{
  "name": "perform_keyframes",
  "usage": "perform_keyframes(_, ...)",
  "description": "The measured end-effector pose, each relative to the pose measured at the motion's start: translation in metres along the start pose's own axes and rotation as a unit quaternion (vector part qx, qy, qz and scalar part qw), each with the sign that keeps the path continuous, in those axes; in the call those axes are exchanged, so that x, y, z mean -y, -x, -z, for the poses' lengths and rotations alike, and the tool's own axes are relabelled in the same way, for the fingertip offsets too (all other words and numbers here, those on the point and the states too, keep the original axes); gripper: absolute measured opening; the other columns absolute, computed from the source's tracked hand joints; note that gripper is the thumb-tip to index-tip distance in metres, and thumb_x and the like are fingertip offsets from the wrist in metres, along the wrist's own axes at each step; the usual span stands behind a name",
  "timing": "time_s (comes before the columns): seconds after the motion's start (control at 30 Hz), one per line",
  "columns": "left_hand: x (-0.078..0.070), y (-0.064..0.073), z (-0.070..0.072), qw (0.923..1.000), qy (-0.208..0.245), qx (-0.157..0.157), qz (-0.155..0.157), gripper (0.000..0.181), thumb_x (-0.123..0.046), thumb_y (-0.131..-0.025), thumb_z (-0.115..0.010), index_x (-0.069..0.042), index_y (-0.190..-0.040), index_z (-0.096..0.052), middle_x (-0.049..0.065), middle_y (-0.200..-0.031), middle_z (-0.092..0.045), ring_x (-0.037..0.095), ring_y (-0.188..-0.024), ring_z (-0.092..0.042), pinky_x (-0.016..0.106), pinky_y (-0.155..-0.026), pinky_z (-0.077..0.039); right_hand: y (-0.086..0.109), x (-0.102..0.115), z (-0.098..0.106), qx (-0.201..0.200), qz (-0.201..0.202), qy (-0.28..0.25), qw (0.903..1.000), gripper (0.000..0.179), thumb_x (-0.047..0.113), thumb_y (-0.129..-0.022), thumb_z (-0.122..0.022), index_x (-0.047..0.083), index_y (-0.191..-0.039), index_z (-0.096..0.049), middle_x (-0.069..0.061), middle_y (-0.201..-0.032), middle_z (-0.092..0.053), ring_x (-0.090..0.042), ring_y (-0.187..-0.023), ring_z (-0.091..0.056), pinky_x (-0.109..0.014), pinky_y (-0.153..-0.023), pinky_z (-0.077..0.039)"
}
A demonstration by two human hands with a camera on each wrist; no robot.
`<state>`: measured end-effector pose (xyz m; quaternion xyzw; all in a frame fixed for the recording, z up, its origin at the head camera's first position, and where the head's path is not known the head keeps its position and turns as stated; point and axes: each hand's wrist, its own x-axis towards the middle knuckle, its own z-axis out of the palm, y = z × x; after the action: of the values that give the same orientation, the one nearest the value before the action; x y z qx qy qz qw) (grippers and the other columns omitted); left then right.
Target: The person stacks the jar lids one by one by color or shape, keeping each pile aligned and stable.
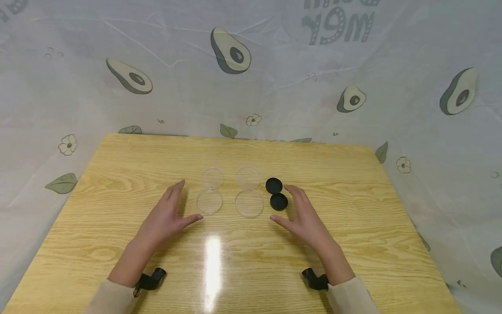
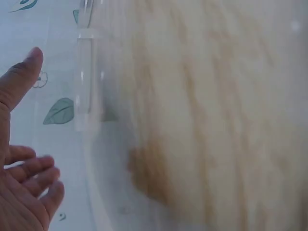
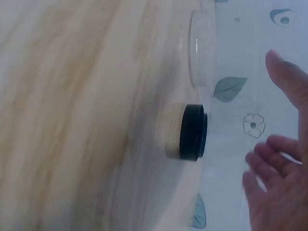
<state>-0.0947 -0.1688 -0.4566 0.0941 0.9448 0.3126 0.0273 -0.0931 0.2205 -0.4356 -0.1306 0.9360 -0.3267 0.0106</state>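
Several clear, shallow round dishes that look like petri dishes lie in two columns mid-table. In the left column, a far dish (image 1: 212, 178) sits behind a near dish (image 1: 209, 202); the right column has another far dish (image 1: 249, 178) and near dish (image 1: 249, 204). Two black round lids, a far one (image 1: 273, 186) and a near one (image 1: 279, 202), stand beside the right column. My left hand (image 1: 164, 218) hovers left of the dishes, thumb and fingers spread, holding nothing. Around the black lids, my right hand (image 1: 306, 218) spreads its thumb and fingers, also holding nothing.
The wooden table (image 1: 333, 170) has a bright reflection in front of the dishes. Behind and beside it hangs a pale cloth (image 1: 176, 100) printed with avocados, leaves and flowers. A small black camera mount (image 1: 150, 280) is strapped at the left wrist, another (image 1: 315, 279) at the right.
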Motion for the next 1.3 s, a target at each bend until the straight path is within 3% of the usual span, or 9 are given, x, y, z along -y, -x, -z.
perform_keyframes(0.2, 0.005, -0.002, 0.0, 0.9994, 0.032, 0.013, -0.008, 0.098, -0.039, -0.09, -0.084, 0.001, -0.161, -0.03, 0.027, -0.159, -0.044, 0.049, -0.148, -0.042, 0.064, -0.118, -0.04, -0.02, 0.01, -0.009, 0.034, 0.043, -0.094, 0.9941, 0.078, 0.024, -0.09, -0.084, 0.004, -0.155, -0.045, -0.018, -0.152, -0.05, -0.035, -0.146, -0.048, -0.055, -0.119, -0.044)
perform_keyframes(0.4, 0.009, -0.006, -0.001, 0.9981, 0.05, 0.016, -0.034, 0.087, -0.032, -0.091, -0.083, 0.001, -0.158, -0.038, 0.025, -0.156, -0.05, 0.048, -0.146, -0.045, 0.064, -0.117, -0.041, -0.045, 0.026, -0.028, 0.09, 0.06, -0.116, 0.9873, 0.076, 0.022, -0.092, -0.083, 0.001, -0.154, -0.045, -0.018, -0.153, -0.051, -0.035, -0.145, -0.05, -0.05, -0.121, -0.042)
perform_keyframes(0.57, 0.009, -0.013, 0.0, 0.9968, 0.047, 0.022, -0.06, 0.08, -0.029, -0.092, -0.082, 0.001, -0.155, -0.044, 0.023, -0.151, -0.056, 0.046, -0.142, -0.051, 0.062, -0.114, -0.045, -0.065, 0.048, -0.046, 0.13, 0.077, -0.085, 0.9848, 0.074, 0.028, -0.094, -0.08, 0.002, -0.154, -0.046, -0.016, -0.152, -0.053, -0.034, -0.143, -0.052, -0.049, -0.118, -0.046)
perform_keyframes(0.8, 0.01, -0.024, 0.0, 0.9956, 0.045, 0.036, -0.074, 0.074, -0.026, -0.091, -0.083, 0.001, -0.151, -0.05, 0.021, -0.143, -0.061, 0.042, -0.134, -0.059, 0.059, -0.111, -0.049, -0.087, 0.072, -0.066, 0.177, 0.093, -0.038, 0.9791, 0.071, 0.034, -0.096, -0.078, 0.004, -0.153, -0.049, -0.013, -0.149, -0.056, -0.032, -0.139, -0.055, -0.049, -0.114, -0.048)
perform_keyframes(1.3, 0.01, -0.031, -0.008, 0.9929, 0.0, 0.056, -0.105, 0.079, -0.027, -0.091, -0.083, 0.008, -0.151, -0.047, 0.02, -0.135, -0.058, 0.035, -0.125, -0.059, 0.054, -0.108, -0.051, -0.1, 0.095, -0.091, 0.214, 0.088, 0.053, 0.9713, 0.072, 0.035, -0.097, -0.076, 0.003, -0.155, -0.045, -0.013, -0.151, -0.053, -0.026, -0.143, -0.052, -0.04, -0.12, -0.044)
